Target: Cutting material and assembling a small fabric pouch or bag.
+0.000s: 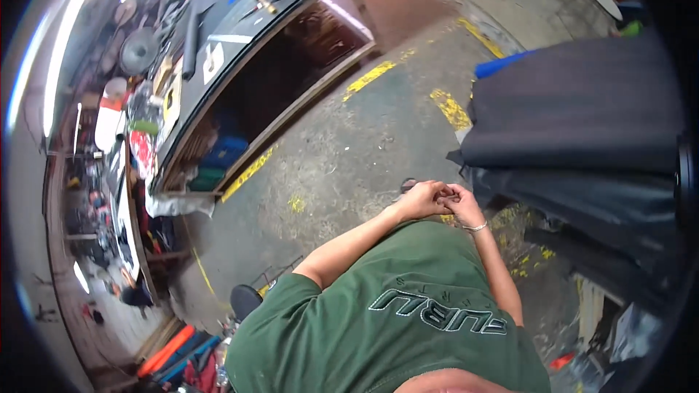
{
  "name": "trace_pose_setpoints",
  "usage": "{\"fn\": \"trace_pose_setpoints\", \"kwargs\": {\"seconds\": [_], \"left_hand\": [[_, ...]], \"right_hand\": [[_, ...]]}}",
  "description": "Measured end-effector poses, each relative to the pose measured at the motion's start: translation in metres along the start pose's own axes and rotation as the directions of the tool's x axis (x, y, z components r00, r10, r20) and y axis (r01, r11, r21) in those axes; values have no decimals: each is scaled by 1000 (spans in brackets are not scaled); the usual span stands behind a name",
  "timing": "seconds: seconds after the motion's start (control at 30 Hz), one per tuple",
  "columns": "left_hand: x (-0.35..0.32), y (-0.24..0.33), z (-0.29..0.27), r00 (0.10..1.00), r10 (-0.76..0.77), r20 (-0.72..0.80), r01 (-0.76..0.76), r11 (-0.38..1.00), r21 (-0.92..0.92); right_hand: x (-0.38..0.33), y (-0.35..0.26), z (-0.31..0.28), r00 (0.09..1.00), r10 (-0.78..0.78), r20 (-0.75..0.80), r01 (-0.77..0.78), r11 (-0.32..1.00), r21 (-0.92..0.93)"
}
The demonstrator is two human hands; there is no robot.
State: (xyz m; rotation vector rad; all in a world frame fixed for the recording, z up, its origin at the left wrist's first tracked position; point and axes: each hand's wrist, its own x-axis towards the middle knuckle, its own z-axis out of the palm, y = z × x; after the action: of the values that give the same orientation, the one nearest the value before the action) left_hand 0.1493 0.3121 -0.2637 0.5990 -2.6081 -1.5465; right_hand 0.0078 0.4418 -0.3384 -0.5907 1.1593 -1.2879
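My left hand (421, 199) and my right hand (464, 206) meet in front of my waist. The fingers of both are curled in toward each other, with the fingertips touching or nearly so. Whatever they hold, if anything, is hidden or too small to name. A thin light bracelet (475, 227) circles my right wrist. Below the hands is the front of my green T-shirt (408, 276). Close by on the right lies a large bulk of black sheet material (568, 109), folded in layers, apart from my right hand.
A long dark-topped workbench (226, 36) with an open lower shelf runs along the left, cluttered with tools and scraps. Worn yellow lines (369, 80) mark the concrete floor (342, 167). Orange and blue rolls (171, 353) lie at lower left; plastic-wrapped items (633, 331) at lower right.
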Motion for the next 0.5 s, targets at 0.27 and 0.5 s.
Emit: {"fn": "trace_pose_setpoints", "kwargs": {"seconds": [0.27, 0.5], "left_hand": [[-64, -91, -135, 931, -275, -240, 238, 956, -172], [-142, -152, -420, 787, -438, -436, 333, 895, -298]], "right_hand": [[132, -50, 111, 985, 121, 120, -104, 984, -142], [312, -168, 287, 987, -110, 114, 143, 929, -342]]}}
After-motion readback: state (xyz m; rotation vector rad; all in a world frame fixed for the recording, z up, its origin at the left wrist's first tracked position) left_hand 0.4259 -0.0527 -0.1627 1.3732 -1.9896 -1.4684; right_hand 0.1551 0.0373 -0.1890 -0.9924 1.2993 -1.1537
